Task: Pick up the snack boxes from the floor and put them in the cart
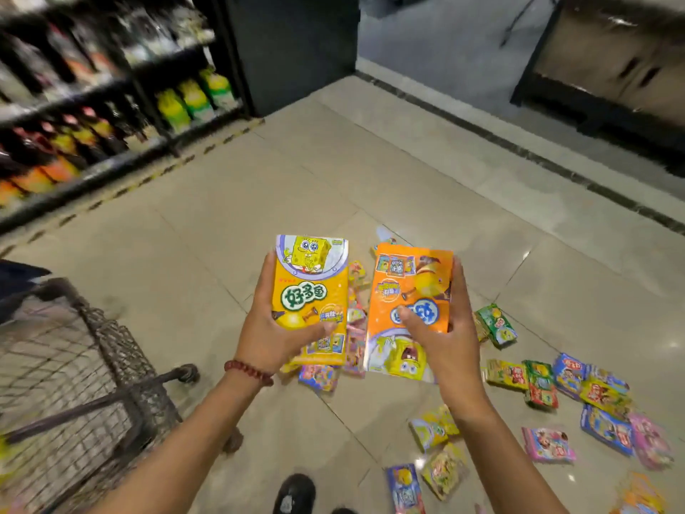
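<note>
My left hand (270,328) grips a yellow cartoon snack box (315,287) upright, thumb across its front. My right hand (444,335) grips an orange cartoon snack box (407,287) held upside down, thumb on its front. Both boxes are lifted side by side above the tiled floor. The wire cart (74,383) stands at the lower left, to the left of my left forearm. Several smaller colourful snack boxes (563,395) lie scattered on the floor to the right and below my hands, and a few more (354,328) are partly hidden behind the two held boxes.
A dark shelf unit (92,105) stocked with bottles runs along the left. A dark pillar (293,50) stands at the top centre and a counter (611,68) at the top right. My black shoe (294,493) shows at the bottom edge.
</note>
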